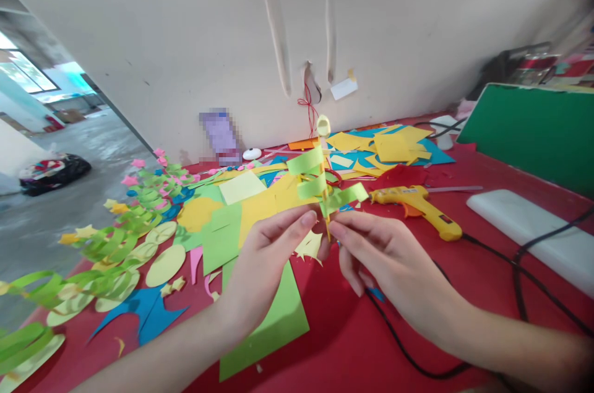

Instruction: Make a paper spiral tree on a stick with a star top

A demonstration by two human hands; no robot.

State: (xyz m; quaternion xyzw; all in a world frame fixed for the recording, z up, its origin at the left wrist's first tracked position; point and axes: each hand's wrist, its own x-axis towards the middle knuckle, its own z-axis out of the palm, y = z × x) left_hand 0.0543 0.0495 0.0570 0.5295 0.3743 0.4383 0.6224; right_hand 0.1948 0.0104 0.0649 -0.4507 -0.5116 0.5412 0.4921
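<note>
Both my hands hold up a small paper tree [321,182]: a thin yellow stick wound with a light green paper spiral, a pale yellow shape at its top. My left hand [266,263] pinches the lowest green coil from the left, thumb and forefinger closed on it. My right hand [385,257] pinches the stick's lower end from the right. A pale yellow paper star [310,247] lies on the red table [371,331] just below the tree.
A yellow glue gun [417,202] lies right of my hands, its black cable [520,257] running across the table. Green and yellow paper sheets [241,220], finished spiral trees [116,238] at the left, a white pad [533,226] and a green board [533,133] at the right.
</note>
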